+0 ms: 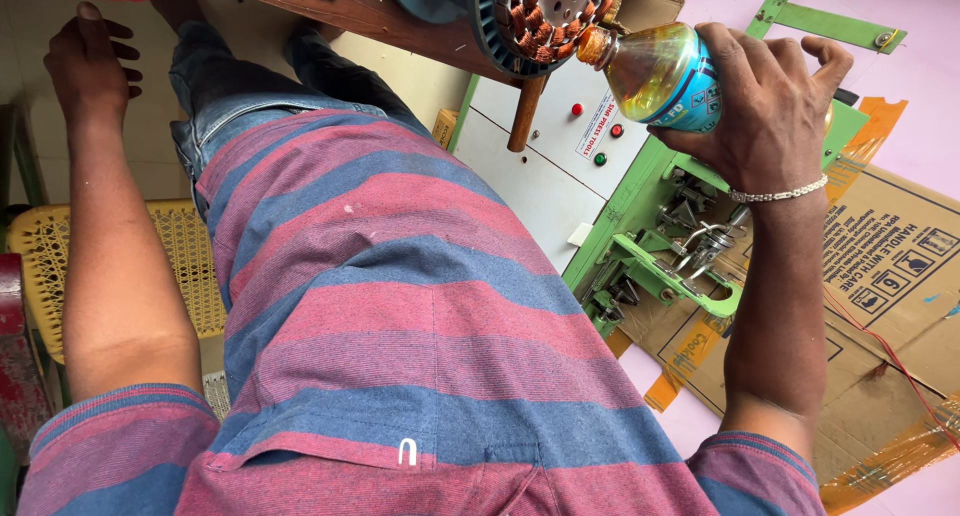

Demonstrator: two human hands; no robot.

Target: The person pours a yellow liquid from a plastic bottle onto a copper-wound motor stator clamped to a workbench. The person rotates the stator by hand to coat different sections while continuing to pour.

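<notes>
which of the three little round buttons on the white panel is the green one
The green button is the one furthest along the diagonal row on the white panel, toward the green machine frame. The other two, and, are red.

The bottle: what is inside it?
The bottle, tilted in the right hand, holds clear yellow liquid, seen through the bare plastic near its neck. The label and the fingers cover the rest, so the level cannot be told.
</notes>
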